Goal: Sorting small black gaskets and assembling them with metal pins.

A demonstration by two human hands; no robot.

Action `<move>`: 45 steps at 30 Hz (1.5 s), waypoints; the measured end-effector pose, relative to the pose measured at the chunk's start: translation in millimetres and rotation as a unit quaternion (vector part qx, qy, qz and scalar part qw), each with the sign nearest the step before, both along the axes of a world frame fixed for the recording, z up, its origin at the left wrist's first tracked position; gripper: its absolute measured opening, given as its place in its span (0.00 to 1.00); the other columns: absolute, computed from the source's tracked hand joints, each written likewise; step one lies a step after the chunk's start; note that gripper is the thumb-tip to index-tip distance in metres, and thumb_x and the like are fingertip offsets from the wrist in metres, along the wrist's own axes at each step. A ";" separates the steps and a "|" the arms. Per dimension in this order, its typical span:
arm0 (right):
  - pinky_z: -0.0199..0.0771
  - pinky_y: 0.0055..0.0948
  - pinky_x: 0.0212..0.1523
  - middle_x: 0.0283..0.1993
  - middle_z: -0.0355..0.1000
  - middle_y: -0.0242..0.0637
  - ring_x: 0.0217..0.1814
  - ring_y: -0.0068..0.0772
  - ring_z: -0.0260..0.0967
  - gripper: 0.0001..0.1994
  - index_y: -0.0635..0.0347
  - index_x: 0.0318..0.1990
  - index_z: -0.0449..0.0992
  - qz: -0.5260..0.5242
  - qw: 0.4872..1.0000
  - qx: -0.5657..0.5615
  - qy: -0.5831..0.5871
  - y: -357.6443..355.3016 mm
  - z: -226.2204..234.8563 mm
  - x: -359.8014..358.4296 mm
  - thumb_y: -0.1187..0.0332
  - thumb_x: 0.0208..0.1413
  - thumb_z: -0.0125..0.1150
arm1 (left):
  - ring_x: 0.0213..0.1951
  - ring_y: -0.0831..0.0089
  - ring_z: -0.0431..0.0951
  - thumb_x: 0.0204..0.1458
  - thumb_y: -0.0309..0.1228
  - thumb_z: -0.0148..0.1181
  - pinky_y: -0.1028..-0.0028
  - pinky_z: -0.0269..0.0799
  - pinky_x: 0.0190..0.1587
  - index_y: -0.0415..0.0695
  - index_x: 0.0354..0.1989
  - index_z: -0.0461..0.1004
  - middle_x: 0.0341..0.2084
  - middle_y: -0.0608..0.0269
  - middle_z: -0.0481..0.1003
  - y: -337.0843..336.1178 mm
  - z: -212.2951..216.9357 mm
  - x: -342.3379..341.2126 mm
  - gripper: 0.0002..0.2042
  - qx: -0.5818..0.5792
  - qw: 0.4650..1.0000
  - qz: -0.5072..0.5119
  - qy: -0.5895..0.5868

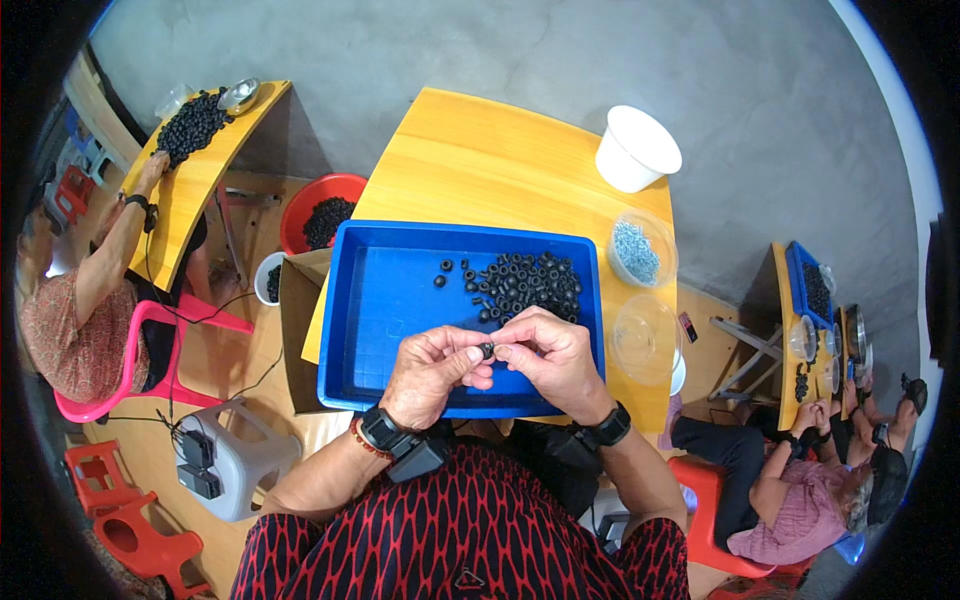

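Observation:
Over the near part of a blue tray (pixel 336 330), my two hands meet fingertip to fingertip. My left hand (pixel 425 375) pinches a small black round part (pixel 487 350) between thumb and fingers. Right beside it, my right hand (pixel 552 360) is closed in a pinch at the part's edge; whatever lies between its fingertips is too small to make out. A pile of similar black parts (pixel 530 285), several showing a hole, lies in the tray's right half, with a few loose ones to its left.
Right of the tray stand a clear tub of small bluish pieces (pixel 637 252), a clear round container (pixel 643 338) and a white bucket (pixel 637 150). A red basin (pixel 318 212) and a cardboard box (pixel 303 330) are at the left. People sit at other tables on both sides.

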State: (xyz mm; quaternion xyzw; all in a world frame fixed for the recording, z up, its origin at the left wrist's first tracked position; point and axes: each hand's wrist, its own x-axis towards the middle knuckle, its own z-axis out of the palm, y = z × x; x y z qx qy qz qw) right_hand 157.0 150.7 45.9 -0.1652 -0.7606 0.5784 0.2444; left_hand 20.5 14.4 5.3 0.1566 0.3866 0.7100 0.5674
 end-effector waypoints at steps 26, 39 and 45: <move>0.76 0.32 0.44 0.40 0.74 0.45 0.43 0.42 0.76 0.12 0.65 0.48 0.78 -0.029 0.974 0.217 -0.066 10.3 7.3 15.6 0.76 0.56 0.60 | 0.34 0.69 0.81 0.60 0.26 0.58 0.70 0.82 0.37 0.37 0.45 0.74 0.35 0.53 0.79 -0.3 -7.2 -1.0 0.08 0.010 1.000 0.021 -0.008; 0.76 0.40 0.46 0.42 0.72 0.46 0.43 0.50 0.73 0.14 0.64 0.47 0.78 0.032 0.896 0.372 -0.240 47.8 -15.8 -0.5 0.76 0.51 0.61 | 0.31 0.71 0.80 0.60 0.28 0.58 0.71 0.81 0.35 0.37 0.44 0.73 0.34 0.56 0.78 0.5 -4.5 -0.5 0.09 -0.008 0.993 0.115 -0.006; 0.76 0.40 0.44 0.38 0.71 0.46 0.42 0.50 0.73 0.14 0.64 0.45 0.77 0.060 0.905 0.359 -0.220 49.8 -16.4 19.4 0.80 0.49 0.58 | 0.32 0.71 0.80 0.60 0.28 0.58 0.71 0.80 0.35 0.38 0.45 0.73 0.34 0.56 0.78 0.2 -5.3 0.0 0.09 -0.019 0.994 0.112 -0.005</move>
